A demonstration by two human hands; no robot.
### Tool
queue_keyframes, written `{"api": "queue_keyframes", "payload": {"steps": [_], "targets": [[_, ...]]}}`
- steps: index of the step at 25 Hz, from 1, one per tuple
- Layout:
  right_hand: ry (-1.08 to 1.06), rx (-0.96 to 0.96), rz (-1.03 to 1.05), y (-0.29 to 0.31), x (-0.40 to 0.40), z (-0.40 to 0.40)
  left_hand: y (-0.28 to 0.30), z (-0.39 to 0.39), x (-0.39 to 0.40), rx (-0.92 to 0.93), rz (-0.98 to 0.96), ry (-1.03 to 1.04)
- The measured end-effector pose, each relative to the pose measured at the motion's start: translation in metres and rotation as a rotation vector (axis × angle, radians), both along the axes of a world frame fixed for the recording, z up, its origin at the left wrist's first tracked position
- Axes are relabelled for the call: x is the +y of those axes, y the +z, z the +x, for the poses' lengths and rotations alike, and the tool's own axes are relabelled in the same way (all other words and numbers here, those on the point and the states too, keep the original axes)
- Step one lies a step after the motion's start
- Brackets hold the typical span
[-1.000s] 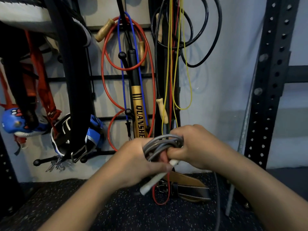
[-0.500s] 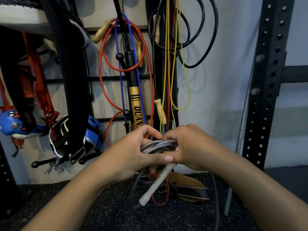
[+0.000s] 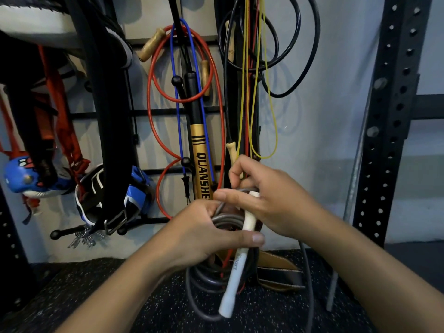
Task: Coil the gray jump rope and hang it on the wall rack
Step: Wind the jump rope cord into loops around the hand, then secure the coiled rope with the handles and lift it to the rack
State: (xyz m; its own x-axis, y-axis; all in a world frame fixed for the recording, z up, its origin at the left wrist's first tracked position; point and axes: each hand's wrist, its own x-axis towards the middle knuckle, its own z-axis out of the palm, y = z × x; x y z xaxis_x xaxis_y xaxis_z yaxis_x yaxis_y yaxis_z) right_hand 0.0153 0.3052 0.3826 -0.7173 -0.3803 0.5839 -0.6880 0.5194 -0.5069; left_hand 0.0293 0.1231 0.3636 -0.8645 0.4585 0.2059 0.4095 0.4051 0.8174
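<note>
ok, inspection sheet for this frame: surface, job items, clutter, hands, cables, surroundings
Surface: dark speckled floor.
Job's things: gray jump rope coiled, unhung; white handle slanting down.
Clutter: brown belt on the floor.
Grippers: left hand clamps the coil; right hand pinches a strand.
Cables: red rope, blue rope, yellow rope, black rope hang on the wall rack.
Surroundings: perforated black upright at right.

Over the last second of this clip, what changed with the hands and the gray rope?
The right hand lifted off the bundle and now pinches the top of the white handle. The gray jump rope loosened, with loops hanging lower beneath the left hand, which keeps its grip on the coil. The wall rack and its hanging gear stayed put.
</note>
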Motion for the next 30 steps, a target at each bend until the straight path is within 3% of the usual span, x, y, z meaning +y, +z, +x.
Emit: {"api": "queue_keyframes", "payload": {"steps": [2, 4, 8, 12, 16, 20, 23, 30], "targets": [[-0.102, 0.077, 0.068, -0.002, -0.004, 0.0, -0.004, -0.001, 0.001, -0.005, 0.104, -0.021], [-0.141, 0.066, 0.001, 0.0, -0.002, -0.001, -0.004, -0.001, -0.001, -0.019, 0.183, -0.004], [-0.108, -0.177, -0.334, 0.002, 0.008, -0.006, 0.003, -0.007, -0.007, -0.09, 0.561, 0.07], [0.077, -0.471, -0.544, -0.002, 0.014, -0.006, 0.009, -0.018, -0.009, -0.077, 1.026, 0.242], [0.116, -0.543, -0.627, -0.01, -0.02, 0.002, 0.007, -0.02, 0.002, -0.033, 1.31, 0.354], [-0.16, -0.46, -0.772, -0.023, -0.059, 0.006, 0.005, -0.015, 0.021, -0.06, 1.435, 0.328], [-0.035, -0.571, -0.981, -0.022, -0.063, 0.012, 0.003, -0.013, 0.028, -0.082, 1.44, 0.285], [0.059, -0.493, -1.126, -0.021, -0.061, 0.019, 0.002, -0.009, 0.022, -0.103, 1.279, 0.238]]}}
